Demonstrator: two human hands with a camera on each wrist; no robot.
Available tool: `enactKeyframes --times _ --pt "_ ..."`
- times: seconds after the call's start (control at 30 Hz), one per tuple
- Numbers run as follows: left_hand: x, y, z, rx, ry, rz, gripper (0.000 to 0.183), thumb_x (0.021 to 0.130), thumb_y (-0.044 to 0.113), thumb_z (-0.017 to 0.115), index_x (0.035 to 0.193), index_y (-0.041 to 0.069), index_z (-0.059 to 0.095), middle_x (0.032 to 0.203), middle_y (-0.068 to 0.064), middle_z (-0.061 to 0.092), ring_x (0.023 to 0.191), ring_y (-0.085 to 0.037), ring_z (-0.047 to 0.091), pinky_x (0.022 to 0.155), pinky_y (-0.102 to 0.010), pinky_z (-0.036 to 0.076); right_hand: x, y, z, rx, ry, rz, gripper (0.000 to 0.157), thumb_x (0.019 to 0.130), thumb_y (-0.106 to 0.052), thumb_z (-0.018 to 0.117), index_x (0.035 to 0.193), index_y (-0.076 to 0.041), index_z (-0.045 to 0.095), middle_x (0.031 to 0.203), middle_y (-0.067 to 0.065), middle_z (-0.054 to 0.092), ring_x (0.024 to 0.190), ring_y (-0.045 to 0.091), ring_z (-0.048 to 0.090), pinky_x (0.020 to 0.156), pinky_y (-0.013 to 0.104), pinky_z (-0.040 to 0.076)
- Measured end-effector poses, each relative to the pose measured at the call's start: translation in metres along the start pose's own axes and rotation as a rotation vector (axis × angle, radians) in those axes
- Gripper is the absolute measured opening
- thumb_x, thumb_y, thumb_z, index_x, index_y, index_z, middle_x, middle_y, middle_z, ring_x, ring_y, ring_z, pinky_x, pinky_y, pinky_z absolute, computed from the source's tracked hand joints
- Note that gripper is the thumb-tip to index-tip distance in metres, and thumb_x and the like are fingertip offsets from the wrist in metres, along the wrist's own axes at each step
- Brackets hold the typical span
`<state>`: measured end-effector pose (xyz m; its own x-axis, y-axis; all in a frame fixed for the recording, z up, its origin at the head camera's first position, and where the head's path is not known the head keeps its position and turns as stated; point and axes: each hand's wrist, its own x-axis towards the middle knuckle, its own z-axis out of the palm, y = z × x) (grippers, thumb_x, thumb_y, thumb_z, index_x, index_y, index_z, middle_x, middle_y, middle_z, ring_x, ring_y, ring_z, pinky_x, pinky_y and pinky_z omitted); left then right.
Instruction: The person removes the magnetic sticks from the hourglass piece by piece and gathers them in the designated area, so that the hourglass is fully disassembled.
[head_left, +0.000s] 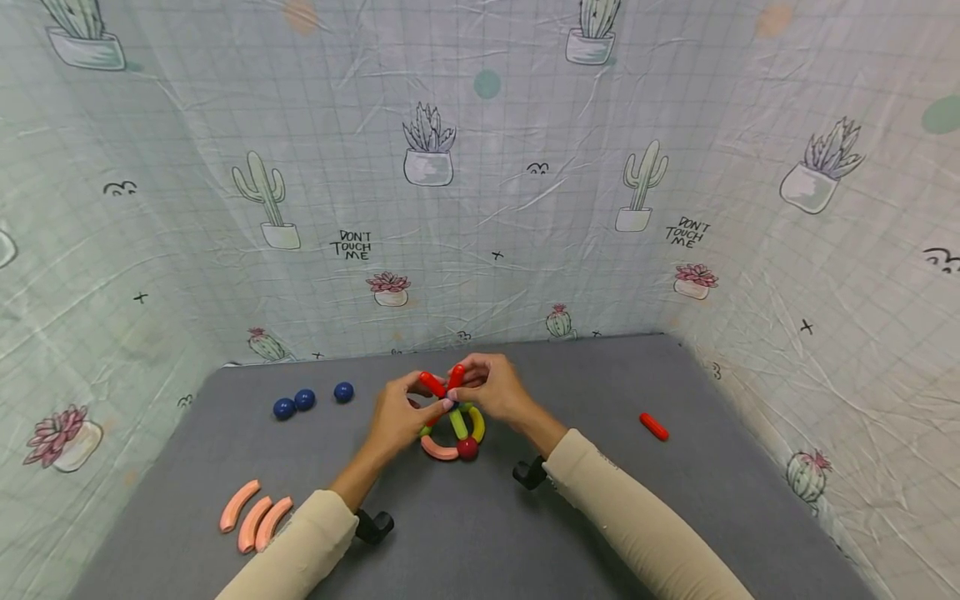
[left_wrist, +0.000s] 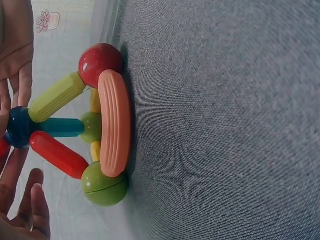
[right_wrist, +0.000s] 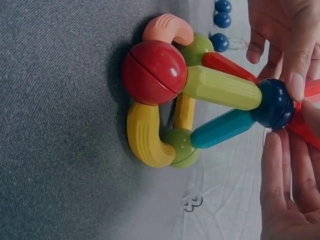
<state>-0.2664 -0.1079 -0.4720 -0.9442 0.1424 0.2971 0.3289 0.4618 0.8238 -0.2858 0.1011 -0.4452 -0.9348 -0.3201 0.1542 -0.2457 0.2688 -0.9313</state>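
A toy frame of rods and balls stands on the table between both hands. Its base ring has a pink curved rod (left_wrist: 115, 122), a yellow curved rod (right_wrist: 145, 137), a red ball (right_wrist: 154, 71) and green balls. Lime, teal and red rods slant up from it to a navy ball (right_wrist: 272, 102). Two red rods, a left one (head_left: 432, 384) and a right one (head_left: 456, 377), rise apart from the top. My left hand (head_left: 397, 417) holds the navy ball, thumb against its side. My right hand (head_left: 495, 387) pinches the right red rod near its lower end. Fingers partly hide the joint.
Several navy balls (head_left: 304, 400) lie at the back left of the grey table (head_left: 465, 533). Pink curved rods (head_left: 255, 523) rest by my left forearm. A lone red rod (head_left: 654, 427) lies to the right. Patterned cloth walls (head_left: 480, 217) enclose the table's back and sides.
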Motion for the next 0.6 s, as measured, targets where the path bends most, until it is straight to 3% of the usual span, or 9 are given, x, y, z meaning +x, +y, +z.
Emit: enactKeyframes --times 0.37,0.6 --pt "-0.005 -0.001 0.001 0.008 0.018 -0.037 0.032 0.089 0.028 0.089 0.117 0.019 0.078 0.103 -0.003 0.078 0.103 -0.037 0.069 0.077 -0.03 0.056 -0.001 -0.006 0.001 -0.248 0.111 -0.051 0.018 0.088 -0.016 0.088 0.104 -0.015 0.079 0.099 0.002 0.081 0.08 0.012 0.075 0.074 0.03 0.063" --pt "-0.005 0.0 0.003 0.028 0.014 -0.041 0.027 0.09 0.032 0.087 0.115 0.025 0.078 0.105 0.0 0.076 0.104 -0.033 0.068 0.079 -0.036 0.053 -0.014 0.008 -0.027 -0.306 0.169 0.026 0.027 0.085 -0.021 0.091 0.108 -0.012 0.078 0.093 0.002 0.078 0.079 0.012 0.071 0.073 0.03 0.061"
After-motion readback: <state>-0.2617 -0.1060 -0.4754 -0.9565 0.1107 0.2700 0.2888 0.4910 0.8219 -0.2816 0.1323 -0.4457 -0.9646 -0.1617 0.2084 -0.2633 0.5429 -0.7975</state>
